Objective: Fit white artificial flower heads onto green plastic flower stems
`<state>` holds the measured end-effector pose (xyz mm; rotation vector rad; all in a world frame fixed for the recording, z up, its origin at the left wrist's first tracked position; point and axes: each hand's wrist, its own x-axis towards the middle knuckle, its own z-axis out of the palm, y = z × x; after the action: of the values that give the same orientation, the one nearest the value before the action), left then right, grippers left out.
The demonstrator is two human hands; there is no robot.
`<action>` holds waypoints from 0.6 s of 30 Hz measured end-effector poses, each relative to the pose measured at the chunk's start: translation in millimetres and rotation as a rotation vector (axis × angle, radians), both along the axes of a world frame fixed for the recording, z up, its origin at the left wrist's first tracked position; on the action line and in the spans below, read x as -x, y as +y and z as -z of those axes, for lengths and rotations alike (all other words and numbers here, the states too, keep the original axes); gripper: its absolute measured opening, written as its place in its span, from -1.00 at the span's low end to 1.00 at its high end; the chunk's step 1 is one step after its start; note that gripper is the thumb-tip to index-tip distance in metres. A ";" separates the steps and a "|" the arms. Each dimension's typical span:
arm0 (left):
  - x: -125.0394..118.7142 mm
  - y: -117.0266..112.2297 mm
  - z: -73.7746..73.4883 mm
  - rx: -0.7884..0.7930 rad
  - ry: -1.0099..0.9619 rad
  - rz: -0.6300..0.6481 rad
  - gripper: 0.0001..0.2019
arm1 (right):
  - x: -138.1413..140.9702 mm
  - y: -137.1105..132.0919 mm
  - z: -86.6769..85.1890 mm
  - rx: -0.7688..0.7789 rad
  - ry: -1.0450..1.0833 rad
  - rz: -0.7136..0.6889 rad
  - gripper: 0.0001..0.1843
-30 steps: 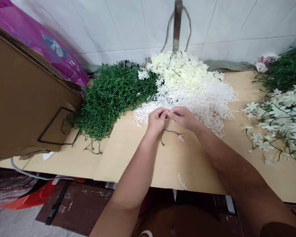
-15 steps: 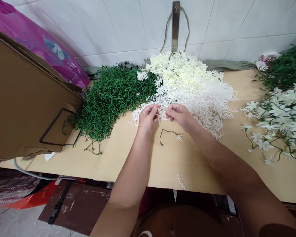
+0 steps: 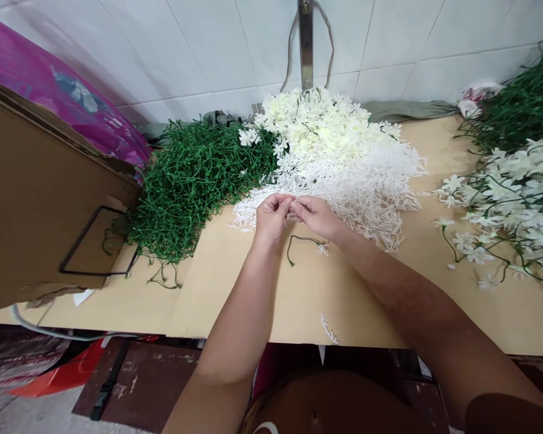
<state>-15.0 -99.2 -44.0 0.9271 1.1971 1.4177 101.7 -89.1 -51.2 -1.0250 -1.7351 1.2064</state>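
My left hand [image 3: 272, 216] and my right hand [image 3: 315, 215] meet fingertip to fingertip over the near edge of a heap of small white plastic sprigs [image 3: 357, 187]. Both hands are pinched shut on a tiny white piece that is too small to name. Just below them a green wire stem [image 3: 302, 243] with a small white flower at its end lies on the pale wooden table [image 3: 235, 289]. Behind the sprigs is a mound of cream artificial flowers [image 3: 319, 120]. A large pile of green stems [image 3: 194, 178] lies to the left.
A brown cardboard box [image 3: 40, 199] stands at the left with a pink bag [image 3: 67, 102] behind it. Finished white flowers on green stems [image 3: 507, 205] lie at the right, more green stems [image 3: 518, 108] beyond them. A white tiled wall [image 3: 208, 42] backs the table. One loose sprig [image 3: 328, 329] lies near the front edge.
My hands drew slightly apart at the sprig heap, then closed together again fingertip to fingertip. The view has shifted a little, so everything sits further left in the picture.
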 end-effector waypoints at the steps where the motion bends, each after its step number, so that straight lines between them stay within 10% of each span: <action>1: 0.2 1.4 1.1 -0.008 0.004 -0.019 -0.88 | 0.1 -1.7 -2.1 -0.040 -0.033 0.003 -0.68; 9: 46.8 18.1 0.9 -0.020 -0.009 -0.423 -0.84 | 20.6 -39.6 -35.4 -0.338 -0.093 -0.383 -0.69; 18: 57.0 19.4 9.4 -0.229 0.542 -0.506 -0.90 | -17.2 -3.9 -32.5 -0.176 -0.175 0.118 -0.73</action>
<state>-72.0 -79.8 -53.4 1.2803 1.7903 1.7917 118.9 -93.0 -18.7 -1.1356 -1.8502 0.8957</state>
